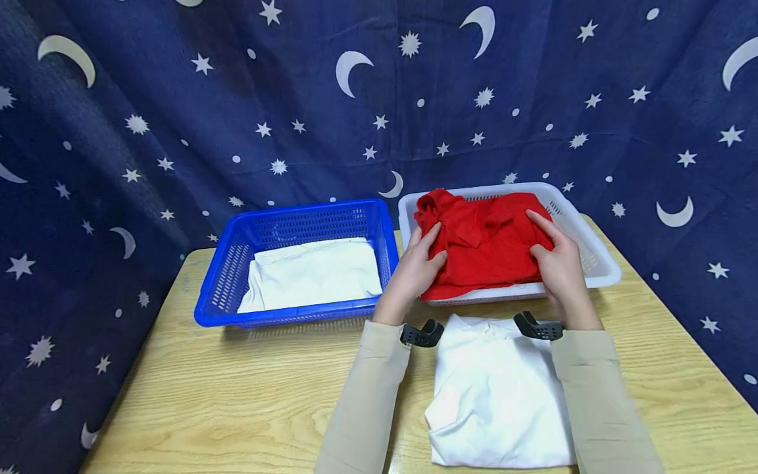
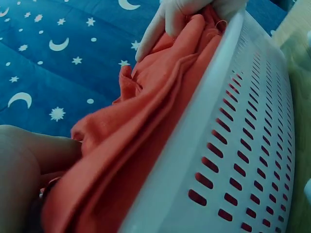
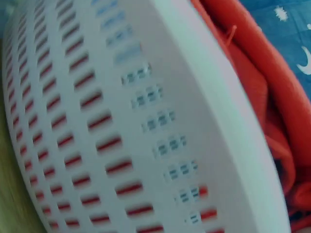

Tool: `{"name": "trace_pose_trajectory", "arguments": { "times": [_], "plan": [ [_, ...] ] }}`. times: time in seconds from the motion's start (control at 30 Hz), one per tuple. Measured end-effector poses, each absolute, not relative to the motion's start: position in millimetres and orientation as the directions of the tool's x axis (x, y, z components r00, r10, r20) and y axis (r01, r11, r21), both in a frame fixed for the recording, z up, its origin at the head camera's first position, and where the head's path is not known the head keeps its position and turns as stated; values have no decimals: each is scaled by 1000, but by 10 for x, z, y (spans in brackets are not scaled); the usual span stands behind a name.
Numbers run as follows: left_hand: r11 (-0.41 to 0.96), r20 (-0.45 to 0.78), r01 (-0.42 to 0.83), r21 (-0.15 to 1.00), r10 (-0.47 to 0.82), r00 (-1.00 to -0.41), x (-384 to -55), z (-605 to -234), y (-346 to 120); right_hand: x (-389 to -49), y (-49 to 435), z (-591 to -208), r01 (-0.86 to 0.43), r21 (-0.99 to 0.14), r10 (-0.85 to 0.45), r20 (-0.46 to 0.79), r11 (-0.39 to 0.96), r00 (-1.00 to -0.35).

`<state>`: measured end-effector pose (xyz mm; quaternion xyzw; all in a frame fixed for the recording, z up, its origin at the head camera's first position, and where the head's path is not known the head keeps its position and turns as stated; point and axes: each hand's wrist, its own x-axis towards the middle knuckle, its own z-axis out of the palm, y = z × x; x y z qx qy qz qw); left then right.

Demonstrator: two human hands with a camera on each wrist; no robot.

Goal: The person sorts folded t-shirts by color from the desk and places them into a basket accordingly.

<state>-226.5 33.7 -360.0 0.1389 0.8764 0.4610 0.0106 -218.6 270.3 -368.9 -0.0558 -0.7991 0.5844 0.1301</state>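
Note:
A bunched red garment (image 1: 482, 253) lies in the white perforated basket (image 1: 606, 271), spilling over its front rim. My left hand (image 1: 416, 264) grips the garment's left side, thumb toward the middle. On the right side, my right hand (image 1: 559, 263) holds it between thumb and fingers. The left wrist view shows thick layered folds of the red garment (image 2: 131, 131) along the rim, with the right hand (image 2: 177, 14) at the far end. In the right wrist view the basket wall (image 3: 87, 116) fills most of the frame and the right hand is hidden.
To the left stands a blue perforated basket (image 1: 207, 313) holding a folded white cloth (image 1: 314, 273). Another folded white cloth (image 1: 497, 395) lies on the wooden table (image 1: 237, 401) beneath my forearms. A dark blue star-and-moon curtain (image 1: 308, 99) hangs right behind the baskets.

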Motion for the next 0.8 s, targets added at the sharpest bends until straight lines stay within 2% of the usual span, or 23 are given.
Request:
{"name": "trace_pose_trajectory", "arguments": {
  "times": [0.37,0.47,0.67,0.8],
  "plan": [
    [673,21,243,699,320,-947,-2354,-3536,388,-2271,2906,-3685,-32,-843,173,147,537,-974],
    [747,41,291,597,334,-942,-2374,-3538,440,-2291,2932,-3689,-25,-822,149,133,568,-980],
    [869,134,405,284,382,-914,-2352,-3625,588,-2285,2932,-3710,-24,-753,134,149,658,-980],
    [904,143,372,212,348,-926,-2329,-3675,630,-2299,2907,-3729,-26,-716,127,160,697,-979]
  ]
}}
